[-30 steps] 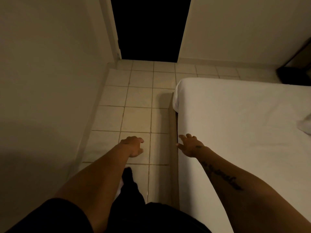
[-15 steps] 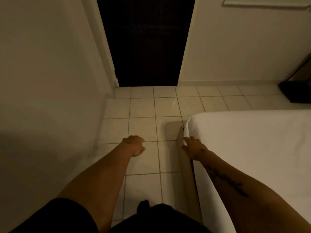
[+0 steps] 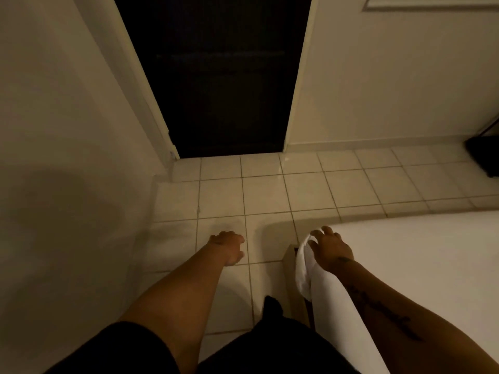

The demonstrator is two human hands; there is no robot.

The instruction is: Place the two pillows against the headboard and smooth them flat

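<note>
No pillow and no headboard show in this view. A bed [image 3: 421,255] with a white sheet fills the lower right. My right hand [image 3: 330,245] rests on the bed's near-left corner with fingers spread, touching the sheet where it folds over the corner. My left hand [image 3: 228,245] hangs over the tiled floor to the left of the bed, fingers loosely curled, holding nothing.
A dark open doorway [image 3: 224,76] lies straight ahead past the tiled floor [image 3: 270,195]. A wall [image 3: 67,157] runs close on the left. A dark piece of furniture [image 3: 486,155] stands at the far right. My dark-clothed legs are at the bottom.
I have walked along the bed's side toward the doorway. My right hand slid along the bed's edge to its corner. The white object on the bed's right has left the view.
</note>
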